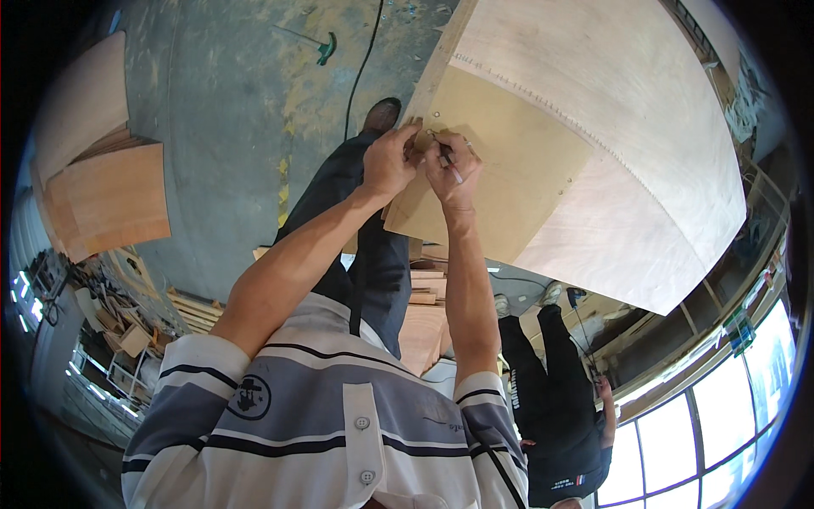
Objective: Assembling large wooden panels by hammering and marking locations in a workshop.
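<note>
A tan board (517, 153) lies on a large pale plywood panel (627, 76) to the front right. Near the board's left edge, my right hand (454, 174) is closed around a slim pen (456, 173) with a pale end, its tip down by the board. My left hand (392, 161) rests beside it at the panel edge, fingers bent and pressed together. Whatever those fingers hold, if anything, is hidden. Small round metal-looking spots (437, 114) show on the board close to the hands.
Curved plywood sheets (110, 199) stand at the left. On the concrete floor (220, 102) lie a green-handled tool (326, 49) and a black cable (366, 59). Wood offcuts (424, 293) sit below my arms. Another person in black (555, 399) stands at the lower right, holding a drill-like tool.
</note>
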